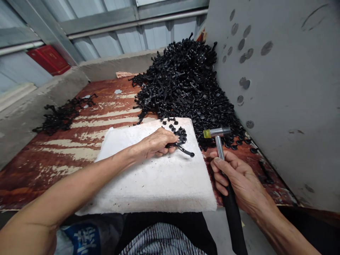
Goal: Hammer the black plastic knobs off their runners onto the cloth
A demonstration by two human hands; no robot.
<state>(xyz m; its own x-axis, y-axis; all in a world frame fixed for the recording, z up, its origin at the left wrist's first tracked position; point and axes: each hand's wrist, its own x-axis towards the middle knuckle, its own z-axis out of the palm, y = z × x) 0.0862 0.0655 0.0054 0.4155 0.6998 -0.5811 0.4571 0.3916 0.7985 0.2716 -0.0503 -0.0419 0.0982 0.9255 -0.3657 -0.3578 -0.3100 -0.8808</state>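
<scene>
My left hand (159,141) is closed on a thin black part with a round end (187,152), held over a white cloth-covered pad (159,180). Several small round black pieces (181,134) lie on the pad just beyond its fingertips. In my right hand (236,173) is a small mallet (219,145) with a metal shaft, a yellow face on one side of its head and a black handle. The mallet head is raised to the right of the pad. My left fingers hide most of the held part.
A large heap of black parts (180,78) stands behind the pad. A smaller clump of black parts (61,113) lies at the left on the worn red-brown table (61,152). A grey panel (287,88) rises at the right. A red box-like object (49,59) rests on the left ledge.
</scene>
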